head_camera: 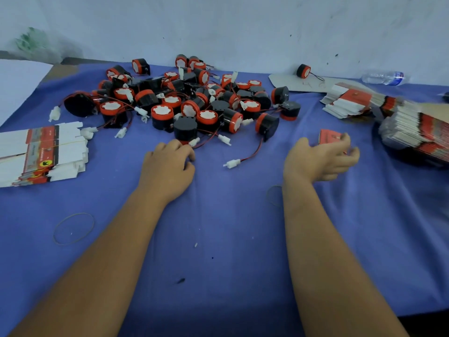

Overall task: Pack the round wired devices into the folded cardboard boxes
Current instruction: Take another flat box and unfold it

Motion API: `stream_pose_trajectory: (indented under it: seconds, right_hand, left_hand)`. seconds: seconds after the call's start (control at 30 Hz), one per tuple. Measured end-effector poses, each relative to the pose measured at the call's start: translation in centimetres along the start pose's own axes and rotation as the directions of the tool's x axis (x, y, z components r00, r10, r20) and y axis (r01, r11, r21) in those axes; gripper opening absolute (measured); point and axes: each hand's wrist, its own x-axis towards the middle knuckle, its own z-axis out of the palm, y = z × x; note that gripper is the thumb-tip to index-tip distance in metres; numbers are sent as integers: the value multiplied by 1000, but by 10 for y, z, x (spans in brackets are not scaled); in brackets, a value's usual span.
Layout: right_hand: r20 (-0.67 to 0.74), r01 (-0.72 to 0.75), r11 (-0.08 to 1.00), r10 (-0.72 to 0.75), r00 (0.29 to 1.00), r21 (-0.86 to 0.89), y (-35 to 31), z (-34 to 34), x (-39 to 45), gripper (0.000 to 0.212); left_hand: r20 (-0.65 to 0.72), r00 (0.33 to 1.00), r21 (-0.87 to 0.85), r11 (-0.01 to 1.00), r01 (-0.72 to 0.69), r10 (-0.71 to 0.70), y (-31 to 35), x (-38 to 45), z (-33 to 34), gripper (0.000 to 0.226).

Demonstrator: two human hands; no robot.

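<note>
Right hand point(323, 158) blurrily holds a red box point(329, 137), partly hidden; left hand point(170, 166) curls at the device pile point(184, 100).

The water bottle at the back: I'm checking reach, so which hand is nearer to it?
Right. The right hand lies below the water bottle, toward the person, holding a small red box. The left hand sits far across, at the device pile's near edge.

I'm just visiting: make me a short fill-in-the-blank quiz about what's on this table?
1. The cloth covering the table is ____.
2. The right hand holds a small red ____.
3. The left hand reaches toward the pile of round devices, each trailing a wire ending in a ____ plug.
4. A clear plastic ____ lies at the far right.

Missing: blue; box; white; bottle
</note>
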Motion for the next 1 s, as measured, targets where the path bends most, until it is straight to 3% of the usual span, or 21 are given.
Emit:
stream_pose_trajectory:
  seconds: [0.1, 0.17, 0.23, 0.27, 0.47, 0.6, 0.67, 0.83, 0.9, 1.0]
  right_hand:
    - [174, 340, 940, -341, 924, 34, -12, 3, -41, 68]
    - [376, 522, 846, -521, 766, 108, -19, 6, -74, 66]
    - [511, 641, 738, -642, 572, 210, -26, 9, -103, 62]
    - [548, 667, 700, -673, 497, 255, -31, 10, -114, 59]
    - [719, 697, 633, -651, 244, 337, -41, 20, -163, 53]
    - [823, 757, 570, -563, 77, 320, -30, 28, -176, 52]
    - [830, 758, 561, -556, 48, 332, -26, 28, -174, 49]
    - [811, 655, 650, -576, 96, 384, -25, 27, -170, 40]
    - [852, 490, 779, -508, 128, 391, -27, 26, -170, 35]
    - [941, 15, 959, -280, 191, 282, -33, 27, -166, 29]
  left_hand:
    - [-7, 1000, -40, 999, 3, -3, 0, 1, -1, 23]
    - [-163, 983, -60, 995, 79, -88, 0, 0, -6, 28]
    - [-375, 901, -18, 973, 230, -219, -6, -2, -17, 27]
    - [-416, 865, 4, 950, 312, -283, -13, -2, -23, 28]
    - [-239, 746, 102, 748, 656, -622, -83, -15, -52, 52]
    - [-180, 828, 263, 785, 560, -531, -86, -18, -44, 39]
    - [-186, 861, 277, 816, 508, -473, -82, -14, -42, 34]
    - [-268, 886, 255, 859, 443, -377, -71, -11, -46, 24]
    - [-292, 902, 203, 901, 384, -318, -65, -10, -47, 25]
    - [-281, 932, 18, 970, 242, -228, -57, -14, -46, 30]
